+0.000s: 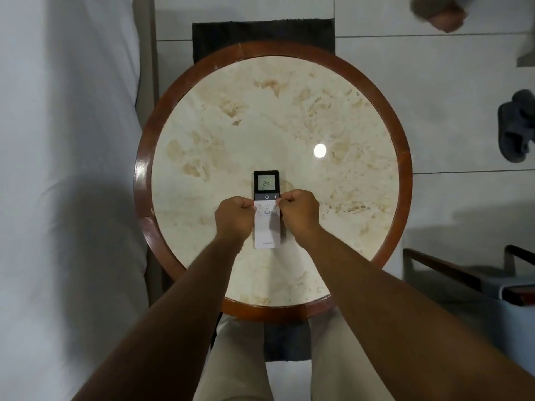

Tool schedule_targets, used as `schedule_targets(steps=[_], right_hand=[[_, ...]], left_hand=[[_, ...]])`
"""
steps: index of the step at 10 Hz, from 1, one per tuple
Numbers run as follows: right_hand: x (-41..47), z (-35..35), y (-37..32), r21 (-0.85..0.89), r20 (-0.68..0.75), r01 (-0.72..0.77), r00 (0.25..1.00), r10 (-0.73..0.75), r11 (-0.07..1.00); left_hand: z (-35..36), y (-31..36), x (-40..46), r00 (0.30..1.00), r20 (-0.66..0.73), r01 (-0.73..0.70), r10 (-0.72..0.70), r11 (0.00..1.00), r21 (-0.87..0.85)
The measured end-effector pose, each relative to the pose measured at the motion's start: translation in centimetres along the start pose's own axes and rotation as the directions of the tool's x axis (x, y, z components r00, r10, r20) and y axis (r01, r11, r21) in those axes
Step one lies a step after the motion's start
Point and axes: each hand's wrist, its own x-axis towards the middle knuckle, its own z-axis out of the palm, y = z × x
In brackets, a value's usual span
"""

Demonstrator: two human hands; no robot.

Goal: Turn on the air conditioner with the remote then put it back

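Note:
A slim white remote [266, 186] with a black top and a lit screen reading 24 lies flat on the round marble table [260, 117], pointing away from me. My left hand [235, 217] pinches its left edge at the button area. My right hand [298, 214] pinches its right edge at the same height. Both hands have curled fingers against the remote, whose lower white end shows between my wrists. No air conditioner is in view.
The table has a brown wooden rim [143, 175]. A white bed [63, 169] runs along the left. A dark mat [260, 36] lies beyond the table. A grey slipper [516, 125] sits on the tiled floor at right, and a chair arm [451, 270] stands at lower right.

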Motion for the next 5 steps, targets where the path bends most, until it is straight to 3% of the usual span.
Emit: schedule_targets(steps=[1,2,3,4,5], right_hand=[[-0.6,-0.5,-0.5,-0.104,0.000,0.059,0.998,-0.059,0.993],[-1.3,-1.5,-1.3,-0.219,0.011,0.130,0.991,-0.131,0.967],[-2.9,-4.3,-4.1,-0.370,0.081,0.255,0.967,-0.243,0.893],[-4.2,-6.6,-6.7,-0.470,0.103,0.318,0.946,-0.307,0.823],[-7.2,-10.1,-11.5,-0.574,0.123,0.401,0.904,-0.409,0.714]], left_hand=[[-0.8,0.1,0.0,0.991,0.009,-0.127,0.131,0.936,0.328],[-2.4,0.7,-0.7,0.980,0.072,-0.195,0.185,0.833,0.518],[-6.2,2.8,-3.0,0.933,0.155,-0.328,0.325,0.592,0.736],[-9.1,5.3,-4.6,0.898,0.176,-0.359,0.404,0.438,0.824],[-13.0,9.6,-8.1,0.852,0.117,-0.350,0.510,0.390,0.852]])
